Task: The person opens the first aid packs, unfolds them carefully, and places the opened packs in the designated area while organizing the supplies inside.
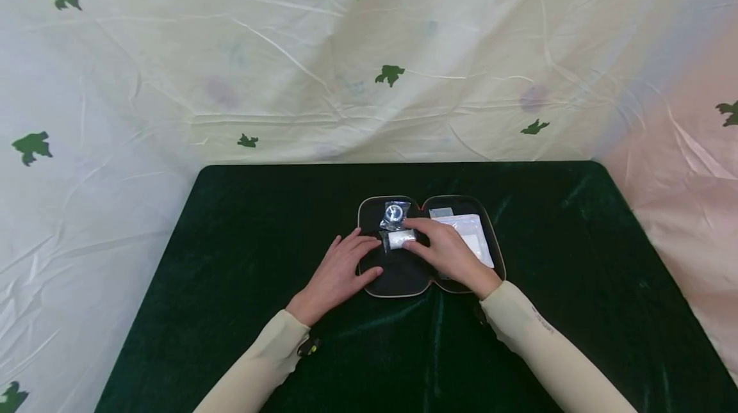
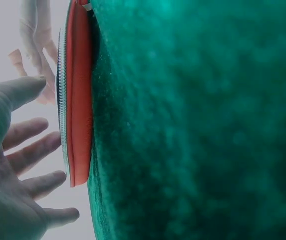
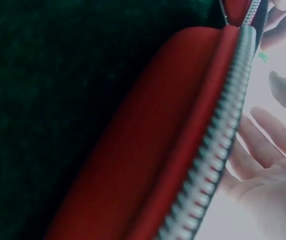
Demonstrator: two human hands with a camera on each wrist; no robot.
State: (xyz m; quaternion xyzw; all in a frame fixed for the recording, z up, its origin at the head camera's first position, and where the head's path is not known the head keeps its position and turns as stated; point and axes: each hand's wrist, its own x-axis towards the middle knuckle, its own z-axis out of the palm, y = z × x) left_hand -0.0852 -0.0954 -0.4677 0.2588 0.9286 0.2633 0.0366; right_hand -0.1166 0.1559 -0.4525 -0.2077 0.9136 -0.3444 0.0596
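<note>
A zippered case (image 1: 398, 278) with a black lining lies unfolded on the table; its red outer shell (image 2: 80, 110) shows in the left wrist view. Inside the case's left half are a clear packet with a round, silvery-rimmed item (image 1: 394, 213) and a small white packet (image 1: 399, 239). My left hand (image 1: 343, 266) reaches over the left rim with fingers spread. Over the case's middle is my right hand (image 1: 446, 246), its index fingertip beside the round item and its thumb at the white packet's right end. Both hands' fingers look extended in the wrist views.
The case's right half holds a larger flat whitish plastic packet (image 1: 478, 240), partly behind the right hand, and a pale piece (image 1: 441, 212) at its upper edge. Dark green velvet covers the table (image 1: 259, 221). A pale curtain (image 1: 323, 80) with green leaf shapes hangs behind.
</note>
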